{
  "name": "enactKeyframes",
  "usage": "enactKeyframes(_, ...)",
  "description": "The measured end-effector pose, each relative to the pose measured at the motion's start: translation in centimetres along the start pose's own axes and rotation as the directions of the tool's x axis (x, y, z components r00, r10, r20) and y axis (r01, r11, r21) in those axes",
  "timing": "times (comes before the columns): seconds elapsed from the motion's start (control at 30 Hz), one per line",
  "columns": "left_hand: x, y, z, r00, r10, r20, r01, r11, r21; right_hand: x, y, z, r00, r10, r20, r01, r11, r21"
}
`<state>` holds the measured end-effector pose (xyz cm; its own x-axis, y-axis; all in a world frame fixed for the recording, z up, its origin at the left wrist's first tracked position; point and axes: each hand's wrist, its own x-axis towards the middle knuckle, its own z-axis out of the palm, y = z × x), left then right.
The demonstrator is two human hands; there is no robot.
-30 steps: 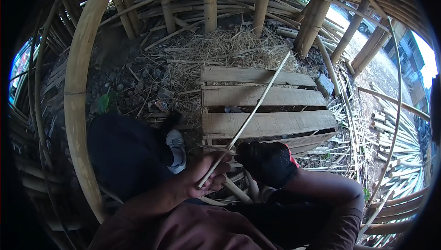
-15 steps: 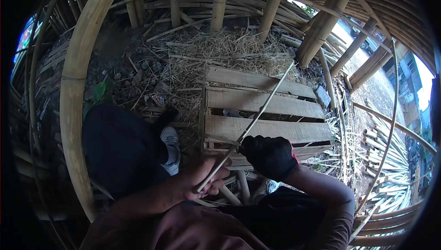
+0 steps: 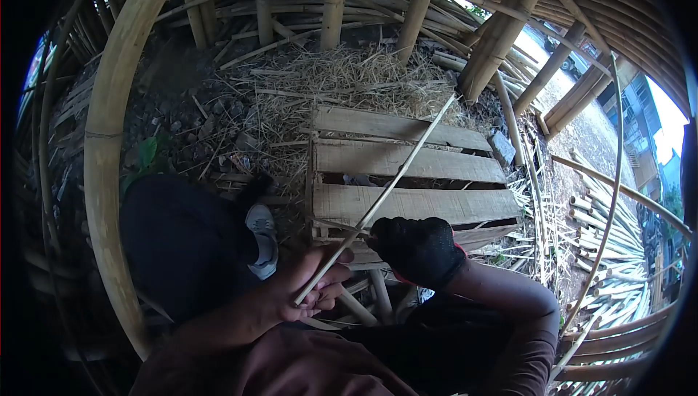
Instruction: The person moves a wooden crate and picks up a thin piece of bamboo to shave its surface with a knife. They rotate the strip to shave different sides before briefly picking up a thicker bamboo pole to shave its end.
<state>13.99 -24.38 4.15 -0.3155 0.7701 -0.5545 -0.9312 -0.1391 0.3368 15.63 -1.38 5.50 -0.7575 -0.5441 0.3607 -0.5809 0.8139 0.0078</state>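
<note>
A slender stick slants across the front of the person, its near end close to the body and its far end reaching out above a slatted wooden crate; the bare left hand is curled round it near the lower end, fingers folded underneath, probably so that the long upper part stays free and steady; the gloved right hand is closed into a fist just beside the stick, and from it a thin strip, perhaps a blade, runs across the stick above the left hand; the glove presumably guards the fingers against a sharp edge, though whether strip and stick touch I cannot tell.

Beyond the crate lies loose straw; a pale block sits by its far right corner; a shoe stands left of it; a thick bamboo pole rises at the left, seemingly part of the frame; cut lengths lie heaped at the right, outside the posts.
</note>
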Motion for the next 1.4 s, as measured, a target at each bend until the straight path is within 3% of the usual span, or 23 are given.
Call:
enactKeyframes(0.1, 0.2, -0.3, -0.7, 0.998, -0.023, 0.062, 0.026, 0.999, -0.043, -0.3, 2.8, 1.4, 0.997, -0.075, -0.031, 0.071, 0.992, -0.108)
enactKeyframes(0.17, 0.5, -0.3, -1.3, 0.974, -0.013, 0.228, 0.042, 0.992, -0.121, -0.9, 6.9, 2.6, 0.992, 0.123, 0.025, -0.118, 0.981, -0.154)
enactKeyframes(0.23, 0.5, -0.1, -1.1, 0.97, 0.002, 0.243, 0.033, 0.989, -0.143, -0.7, 7.5, 2.2, 0.982, 0.188, 0.028, -0.18, 0.966, -0.187)
enactKeyframes(0.33, 0.5, -0.3, -1.5, 0.967, 0.009, 0.255, 0.033, 0.987, -0.157, -0.6, 4.5, 2.0, 0.997, 0.041, 0.058, -0.026, 0.969, -0.244)
enactKeyframes(0.37, 0.5, -0.2, -1.7, 0.965, 0.011, 0.26, 0.03, 0.988, -0.152, -0.1, 2.6, 1.4, 0.998, 0.054, -0.037, -0.058, 0.994, -0.088)
enactKeyframes(0.43, 0.4, -0.4, -1.5, 0.971, -0.004, 0.238, 0.04, 0.988, -0.147, -0.4, 1.1, 1.1, 1.0, -0.006, 0.026, 0.009, 0.99, -0.14)
enactKeyframes(0.5, 0.2, -0.7, -1.5, 0.975, -0.038, 0.22, 0.07, 0.988, -0.138, -0.1, 3.4, 1.4, 0.999, -0.019, 0.031, 0.023, 0.99, -0.143)
enactKeyframes(0.53, 0.4, -0.8, -1.5, 0.974, -0.028, 0.225, 0.057, 0.991, -0.124, -0.6, 5.8, 2.8, 0.997, -0.015, -0.072, 0.0, 0.981, -0.194)
enactKeyframes(0.57, 0.5, -0.8, -1.5, 0.972, -0.014, 0.234, 0.04, 0.993, -0.109, -0.7, 7.9, 2.7, 0.971, 0.232, 0.061, -0.221, 0.963, -0.155)
enactKeyframes(0.63, 0.3, -0.7, -0.9, 0.98, -0.023, 0.197, 0.044, 0.994, -0.104, -1.3, 11.5, 3.0, 0.941, 0.323, 0.106, -0.292, 0.927, -0.235)
enactKeyframes(0.7, 0.2, -0.4, -0.8, 0.974, -0.008, 0.226, 0.031, 0.995, -0.099, -1.4, 10.5, 2.8, 0.944, 0.312, 0.104, -0.287, 0.937, -0.2)
enactKeyframes(0.77, 0.2, -0.1, -1.4, 0.97, -0.005, 0.242, 0.032, 0.994, -0.108, -0.6, 6.4, 2.4, 0.987, 0.158, -0.007, -0.156, 0.969, -0.192)
enactKeyframes(0.8, 0.2, -0.1, -1.7, 0.966, -0.004, 0.259, 0.038, 0.991, -0.125, -0.3, 4.1, 1.4, 0.987, 0.161, 0.024, -0.159, 0.986, -0.049)
enactKeyframes(0.9, -0.2, -0.3, -1.2, 0.983, -0.04, 0.179, 0.06, 0.992, -0.109, -0.2, 3.1, 1.2, 0.998, -0.054, 0.009, 0.055, 0.998, -0.025)
enactKeyframes(0.97, -0.4, -0.5, -0.6, 0.992, -0.046, 0.119, 0.05, 0.998, -0.036, -0.6, 7.0, 2.5, 0.997, 0.073, -0.002, -0.074, 0.996, -0.052)
enactKeyframes(1.03, -0.4, -0.4, 0.0, 0.997, -0.027, 0.076, 0.024, 0.999, 0.04, -2.1, 14.1, 3.7, 0.899, 0.424, 0.109, -0.378, 0.878, -0.294)
enactKeyframes(1.07, -0.4, -0.3, 0.2, 0.997, -0.017, 0.074, 0.013, 0.999, 0.052, -4.1, 18.8, 4.7, 0.894, 0.431, 0.121, -0.356, 0.847, -0.395)
enactKeyframes(1.13, -0.5, 0.0, 0.4, 0.997, 0.004, 0.075, -0.009, 0.997, 0.071, -4.1, 20.8, 3.9, 0.892, 0.436, 0.12, -0.327, 0.806, -0.494)
enactKeyframes(1.2, -0.6, 0.3, 0.2, 0.998, 0.009, 0.069, -0.012, 0.999, 0.046, -4.5, 20.2, 3.1, 0.758, 0.643, 0.108, -0.543, 0.714, -0.443)
enactKeyframes(1.23, -0.7, 0.3, 0.3, 0.998, 0.01, 0.069, -0.013, 0.999, 0.047, -4.0, 18.7, 2.8, 0.758, 0.643, 0.107, -0.543, 0.714, -0.443)
enactKeyframes(1.3, -0.7, 0.2, 0.3, 0.998, 0.007, 0.056, -0.012, 0.997, 0.081, -2.4, 14.5, 2.6, 0.812, 0.584, -0.01, -0.579, 0.803, -0.144)
enactKeyframes(1.37, -0.7, -0.1, 0.0, 0.999, 0.018, 0.048, -0.022, 0.996, 0.081, -1.1, 9.6, 2.2, 0.962, 0.249, -0.113, -0.259, 0.962, -0.09)
enactKeyframes(1.4, -0.5, -0.2, -0.1, 0.999, 0.038, 0.0, -0.037, 0.986, 0.16, -0.7, 6.9, 1.7, 0.981, 0.171, -0.095, -0.177, 0.983, -0.059)
